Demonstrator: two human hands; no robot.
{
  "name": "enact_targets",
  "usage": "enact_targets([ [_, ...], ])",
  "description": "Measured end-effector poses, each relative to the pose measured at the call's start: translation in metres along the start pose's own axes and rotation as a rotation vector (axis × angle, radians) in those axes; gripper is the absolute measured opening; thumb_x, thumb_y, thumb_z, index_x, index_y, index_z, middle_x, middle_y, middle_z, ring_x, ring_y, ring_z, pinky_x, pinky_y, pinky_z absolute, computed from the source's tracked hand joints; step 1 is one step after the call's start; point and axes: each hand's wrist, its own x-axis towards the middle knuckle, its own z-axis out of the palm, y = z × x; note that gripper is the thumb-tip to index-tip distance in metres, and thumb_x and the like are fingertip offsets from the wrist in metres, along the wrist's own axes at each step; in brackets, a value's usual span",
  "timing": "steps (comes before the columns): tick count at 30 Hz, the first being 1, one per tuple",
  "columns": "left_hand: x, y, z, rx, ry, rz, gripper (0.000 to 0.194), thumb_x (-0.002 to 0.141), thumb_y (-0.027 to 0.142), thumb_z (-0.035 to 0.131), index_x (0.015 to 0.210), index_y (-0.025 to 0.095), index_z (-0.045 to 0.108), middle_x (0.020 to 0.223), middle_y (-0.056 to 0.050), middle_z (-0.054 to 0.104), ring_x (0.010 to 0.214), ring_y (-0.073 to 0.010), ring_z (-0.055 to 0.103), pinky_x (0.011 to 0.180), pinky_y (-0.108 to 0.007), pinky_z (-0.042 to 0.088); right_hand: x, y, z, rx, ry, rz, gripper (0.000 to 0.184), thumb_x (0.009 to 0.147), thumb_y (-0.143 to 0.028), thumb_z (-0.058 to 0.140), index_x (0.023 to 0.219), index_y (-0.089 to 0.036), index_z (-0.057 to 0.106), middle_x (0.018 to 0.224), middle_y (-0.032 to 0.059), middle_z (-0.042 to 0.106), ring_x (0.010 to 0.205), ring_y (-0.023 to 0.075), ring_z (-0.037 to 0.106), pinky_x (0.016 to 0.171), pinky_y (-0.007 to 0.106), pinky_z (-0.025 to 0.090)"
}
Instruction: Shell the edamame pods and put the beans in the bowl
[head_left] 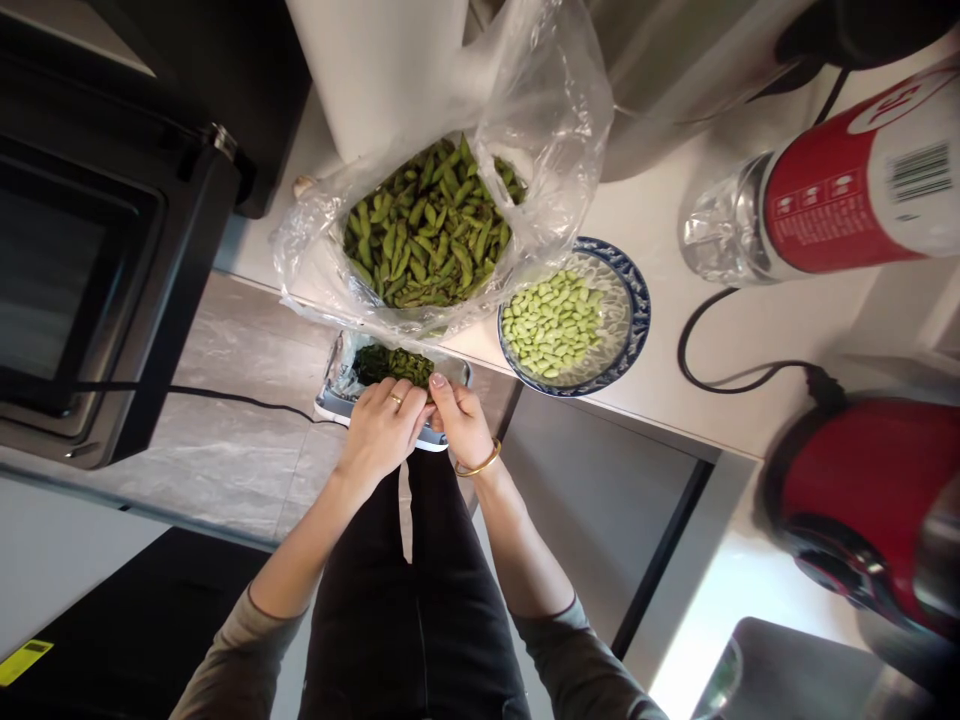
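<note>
Expect light, pliable pods (431, 235); pinch near the ends. Cannot tell whether gripping anything with curled fingers (403, 393) of left hand (384, 425) and right hand (463, 425).

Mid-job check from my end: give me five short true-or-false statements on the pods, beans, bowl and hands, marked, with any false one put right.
1. Unshelled green bean pods lie in the clear plastic bag. True.
2. Shelled beans are in the blue-rimmed bowl. True.
3. In the picture, the bowl is left of the bag. False: it is to the right.
4. The left hand wears a ring. True.
5. The left hand is far from the other hand. False: it is close beside the right hand.
</note>
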Motion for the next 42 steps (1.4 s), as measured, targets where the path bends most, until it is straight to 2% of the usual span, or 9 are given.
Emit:
enact_targets([
  [5, -0.008, 0.015, 0.011, -0.425, 0.192, -0.217, 0.034, 0.098, 0.033, 0.027, 0.073, 0.020, 0.047, 0.067, -0.002, 0.052, 0.063, -0.0151, 0.050, 0.060, -0.027, 0.036, -0.007, 0.004, 0.006, -0.184, 0.085, -0.317, 0.037, 0.093, -0.050, 0.037, 0.070, -0.022, 0.042, 0.061, -0.0031, 0.041, 0.056, 0.0110, 0.040, 0.054, 0.026, 0.038],
  [9, -0.010, 0.035, 0.015, -0.737, 0.287, -0.484, 0.036, 0.097, 0.043, 0.032, 0.073, 0.020, 0.046, 0.068, 0.001, 0.050, 0.063, -0.0127, 0.048, 0.061, -0.026, 0.036, -0.008, 0.013, 0.009, -0.351, 0.188, -0.539, 0.029, 0.096, -0.041, 0.033, 0.076, -0.023, 0.043, 0.068, -0.0006, 0.048, 0.061, 0.0134, 0.048, 0.059, 0.028, 0.042],
  [18, 0.001, 0.050, 0.015, -1.381, 0.439, -0.915, 0.043, 0.088, 0.057, 0.047, 0.067, 0.019, 0.039, 0.062, 0.005, 0.037, 0.055, -0.0079, 0.036, 0.054, -0.021, 0.035, -0.008, 0.022, 0.010, -0.465, 0.150, -0.744, 0.035, 0.095, -0.049, 0.028, 0.077, -0.023, 0.045, 0.069, 0.0014, 0.047, 0.067, 0.0170, 0.051, 0.063, 0.033, 0.044],
  [21, -0.002, 0.044, 0.018, -1.239, 0.431, -0.796, 0.039, 0.094, 0.050, 0.037, 0.071, 0.019, 0.045, 0.064, 0.004, 0.041, 0.057, -0.0096, 0.040, 0.056, -0.023, 0.037, -0.010, 0.014, 0.011, -0.341, 0.120, -0.590, 0.036, 0.095, -0.049, 0.028, 0.076, -0.023, 0.044, 0.068, 0.0007, 0.045, 0.063, 0.0158, 0.047, 0.062, 0.032, 0.043],
  [25, -0.009, 0.022, 0.016, -0.584, 0.351, -0.252, 0.032, 0.095, 0.035, 0.037, 0.072, 0.019, 0.052, 0.067, -0.001, 0.050, 0.065, -0.0144, 0.047, 0.062, -0.029, 0.037, -0.005, -0.001, 0.010, -0.071, 0.043, -0.099, 0.036, 0.093, -0.049, 0.035, 0.071, -0.021, 0.045, 0.066, -0.0010, 0.042, 0.060, 0.0126, 0.042, 0.056, 0.028, 0.040],
  [28, -0.009, 0.005, 0.005, -0.159, 0.269, 0.056, 0.024, 0.091, 0.025, 0.045, 0.071, 0.019, 0.056, 0.066, -0.002, 0.053, 0.065, -0.0163, 0.046, 0.063, -0.031, 0.035, 0.001, -0.007, 0.004, 0.161, -0.155, 0.281, 0.035, 0.085, -0.053, 0.048, 0.070, -0.021, 0.044, 0.058, -0.0054, 0.033, 0.047, 0.0085, 0.031, 0.041, 0.023, 0.026],
  [31, -0.008, -0.005, -0.006, 0.002, 0.176, 0.219, 0.023, 0.090, 0.020, 0.047, 0.069, 0.019, 0.056, 0.065, -0.002, 0.054, 0.065, -0.0166, 0.046, 0.064, -0.031, 0.037, 0.006, -0.007, -0.001, 0.279, -0.292, 0.484, 0.034, 0.081, -0.049, 0.057, 0.069, -0.022, 0.041, 0.053, -0.0089, 0.024, 0.042, 0.0052, 0.020, 0.039, 0.021, 0.012],
  [36, -0.008, -0.012, -0.012, 0.040, 0.099, 0.299, 0.025, 0.088, 0.014, 0.047, 0.065, 0.019, 0.053, 0.065, -0.002, 0.054, 0.065, -0.0162, 0.048, 0.065, -0.031, 0.037, 0.009, -0.006, 0.003, 0.293, -0.324, 0.520, 0.029, 0.081, -0.043, 0.060, 0.070, -0.022, 0.043, 0.051, -0.0094, 0.024, 0.041, 0.0048, 0.018, 0.038, 0.021, 0.009],
  [42, -0.013, -0.018, -0.009, 0.047, 0.172, 0.117, 0.022, 0.090, 0.019, 0.049, 0.068, 0.019, 0.054, 0.066, -0.002, 0.054, 0.065, -0.0166, 0.049, 0.063, -0.030, 0.038, 0.012, -0.007, 0.010, 0.342, -0.343, 0.461, 0.038, 0.079, -0.054, 0.060, 0.070, -0.021, 0.042, 0.049, -0.0099, 0.030, 0.039, 0.0039, 0.024, 0.037, 0.019, 0.011],
])
